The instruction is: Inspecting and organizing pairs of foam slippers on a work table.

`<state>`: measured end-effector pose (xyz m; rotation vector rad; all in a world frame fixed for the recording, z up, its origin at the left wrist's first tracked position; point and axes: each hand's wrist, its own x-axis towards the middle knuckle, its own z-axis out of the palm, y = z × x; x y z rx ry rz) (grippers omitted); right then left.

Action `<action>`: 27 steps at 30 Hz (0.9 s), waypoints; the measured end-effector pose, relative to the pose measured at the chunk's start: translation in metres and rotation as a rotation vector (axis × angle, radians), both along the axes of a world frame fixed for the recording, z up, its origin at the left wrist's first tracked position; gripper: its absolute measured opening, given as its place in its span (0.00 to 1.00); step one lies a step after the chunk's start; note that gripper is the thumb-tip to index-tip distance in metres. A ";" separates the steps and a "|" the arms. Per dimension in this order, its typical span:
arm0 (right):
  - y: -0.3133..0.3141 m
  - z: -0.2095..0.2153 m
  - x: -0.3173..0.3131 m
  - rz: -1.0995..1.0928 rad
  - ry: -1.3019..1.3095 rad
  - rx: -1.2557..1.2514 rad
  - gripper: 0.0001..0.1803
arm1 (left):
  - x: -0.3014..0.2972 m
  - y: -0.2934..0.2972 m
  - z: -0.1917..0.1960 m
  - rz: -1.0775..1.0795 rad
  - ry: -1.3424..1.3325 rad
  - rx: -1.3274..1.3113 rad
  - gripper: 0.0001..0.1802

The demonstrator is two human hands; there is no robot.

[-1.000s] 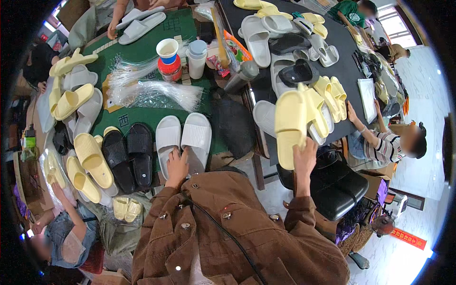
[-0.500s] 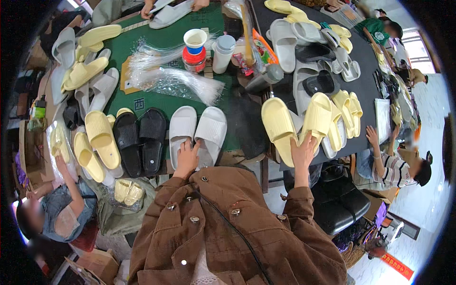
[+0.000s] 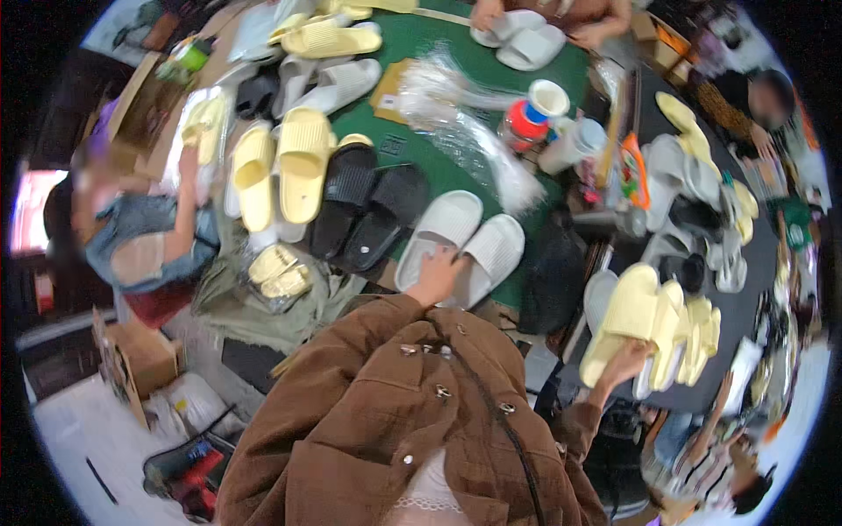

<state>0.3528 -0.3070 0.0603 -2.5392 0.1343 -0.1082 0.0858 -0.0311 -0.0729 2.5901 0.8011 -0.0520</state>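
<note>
Left hand (image 3: 436,273): fingers spread flat on pale grey ribbed foam slippers (image 3: 460,245), near edge of the green desk (image 3: 412,145).
Right hand (image 3: 627,361): grasping a smooth, thick-soled yellow slipper (image 3: 621,329); its fingertips hidden beneath.

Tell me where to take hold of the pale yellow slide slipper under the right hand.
Take the pale yellow slipper at its heel end, coming from the near table edge where the right hand already meets it. It lies sole-down, heel toward the person, with more yellow slippers crowding its right, so the heel is the freest part.
</note>
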 end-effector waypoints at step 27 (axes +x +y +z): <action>0.013 -0.002 0.003 0.249 -0.125 -0.150 0.25 | -0.016 0.020 0.063 0.274 -0.427 0.119 0.11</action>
